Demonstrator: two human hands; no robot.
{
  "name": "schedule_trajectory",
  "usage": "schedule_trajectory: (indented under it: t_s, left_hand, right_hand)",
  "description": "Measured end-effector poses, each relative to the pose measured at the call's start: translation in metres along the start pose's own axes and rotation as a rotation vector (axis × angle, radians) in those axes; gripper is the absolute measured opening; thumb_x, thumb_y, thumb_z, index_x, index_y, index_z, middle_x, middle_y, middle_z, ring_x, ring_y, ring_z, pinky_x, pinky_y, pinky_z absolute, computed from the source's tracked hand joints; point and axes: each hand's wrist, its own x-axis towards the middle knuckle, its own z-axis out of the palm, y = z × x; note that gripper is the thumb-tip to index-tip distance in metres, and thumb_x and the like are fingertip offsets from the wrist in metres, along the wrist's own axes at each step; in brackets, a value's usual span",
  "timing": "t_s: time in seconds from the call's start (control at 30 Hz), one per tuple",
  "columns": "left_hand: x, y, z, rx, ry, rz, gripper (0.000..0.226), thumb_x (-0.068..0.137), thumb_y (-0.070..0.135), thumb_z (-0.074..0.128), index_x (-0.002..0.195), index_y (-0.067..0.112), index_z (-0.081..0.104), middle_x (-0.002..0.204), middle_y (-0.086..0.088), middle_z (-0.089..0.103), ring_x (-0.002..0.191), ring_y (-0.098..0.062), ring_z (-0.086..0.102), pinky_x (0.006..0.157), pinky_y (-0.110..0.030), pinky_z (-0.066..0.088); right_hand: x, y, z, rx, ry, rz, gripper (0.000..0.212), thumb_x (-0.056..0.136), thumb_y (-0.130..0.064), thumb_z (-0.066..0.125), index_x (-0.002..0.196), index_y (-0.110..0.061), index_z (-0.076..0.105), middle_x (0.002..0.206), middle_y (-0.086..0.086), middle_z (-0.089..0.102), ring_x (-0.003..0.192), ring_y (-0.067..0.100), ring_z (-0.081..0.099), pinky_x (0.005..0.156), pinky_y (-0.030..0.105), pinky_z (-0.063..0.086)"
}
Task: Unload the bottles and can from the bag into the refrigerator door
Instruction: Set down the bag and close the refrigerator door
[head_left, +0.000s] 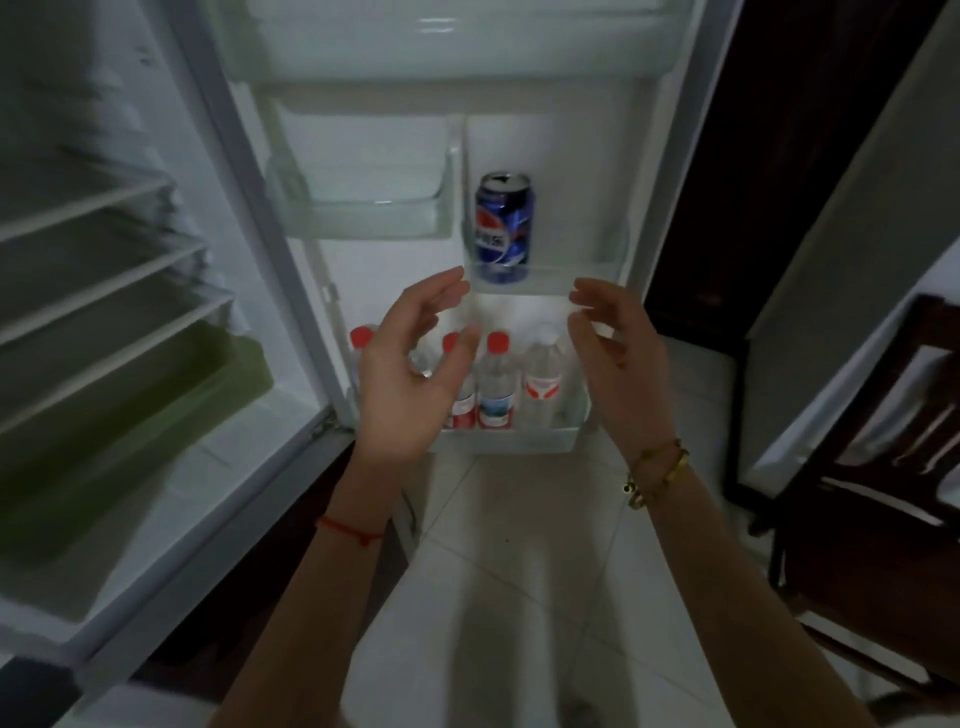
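Note:
A blue soda can (503, 228) stands upright in the right middle bin (597, 270) of the open refrigerator door. Several clear water bottles (496, 384) with red caps stand in the bottom door bin (519, 439); my left hand covers part of them. My left hand (410, 369) and my right hand (618, 358) hover side by side in front of the door, just below the can. Both hold nothing, fingers spread and slightly curled. No bag is in view.
The refrigerator interior with wire shelves (104, 260) and a green drawer (130, 441) lies to the left. An empty left middle door bin (363, 208) hangs beside the can. A dark wooden chair (872, 493) stands at right. White tiled floor (519, 571) is below.

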Motion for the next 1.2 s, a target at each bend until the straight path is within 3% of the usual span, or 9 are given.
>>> schedule_trajectory:
  t_s: [0.23,0.5,0.7,0.83,1.2]
  left_hand:
    - [0.040,0.018,0.103,0.072,0.031,0.115,0.041,0.090,0.006,0.066,0.130,0.009,0.058,0.127,0.002,0.065,0.118,-0.010,0.061,0.103,-0.036,0.048]
    - [0.068,0.018,0.194,0.245,0.082,0.155,0.041,0.090,0.008,0.067,0.130,0.008,0.058,0.124,0.000,0.065,0.118,-0.008,0.058,0.104,-0.015,0.039]
    - [0.079,0.005,0.232,0.379,0.132,0.096,0.045,0.089,0.010,0.067,0.133,0.008,0.055,0.129,-0.002,0.061,0.119,-0.008,0.054,0.102,-0.005,0.032]
    - [0.080,-0.003,0.241,0.471,0.119,0.037,0.050,0.089,0.013,0.067,0.137,0.009,0.050,0.132,-0.004,0.058,0.122,-0.013,0.052,0.104,-0.011,0.034]
    - [0.074,-0.005,0.240,0.515,0.109,-0.106,0.050,0.090,0.015,0.066,0.137,0.012,0.049,0.127,-0.003,0.064,0.113,-0.013,0.061,0.095,-0.016,0.043]
  right_hand:
    - [0.069,0.034,-0.059,0.017,0.029,-0.035,0.043,0.094,-0.020,0.057,0.135,-0.016,0.047,0.136,-0.006,0.050,0.123,0.003,0.048,0.104,0.037,0.046]
    - [0.140,0.075,-0.100,0.002,-0.051,-0.024,0.057,0.094,-0.033,0.055,0.146,-0.030,0.031,0.141,-0.020,0.032,0.139,0.008,0.030,0.118,0.033,0.026]
    - [0.181,0.098,-0.104,-0.005,-0.153,0.034,0.069,0.095,-0.029,0.056,0.153,-0.020,0.019,0.159,-0.004,0.022,0.147,0.014,0.018,0.121,0.034,0.017]
    - [0.196,0.112,-0.099,0.046,-0.209,0.075,0.074,0.095,-0.030,0.056,0.154,-0.021,0.011,0.161,-0.005,0.014,0.148,0.013,0.012,0.118,0.027,0.013]
    - [0.206,0.124,-0.088,0.186,-0.239,0.137,0.080,0.089,-0.036,0.061,0.153,-0.024,0.014,0.159,-0.003,0.022,0.146,0.015,0.024,0.119,0.046,0.028]
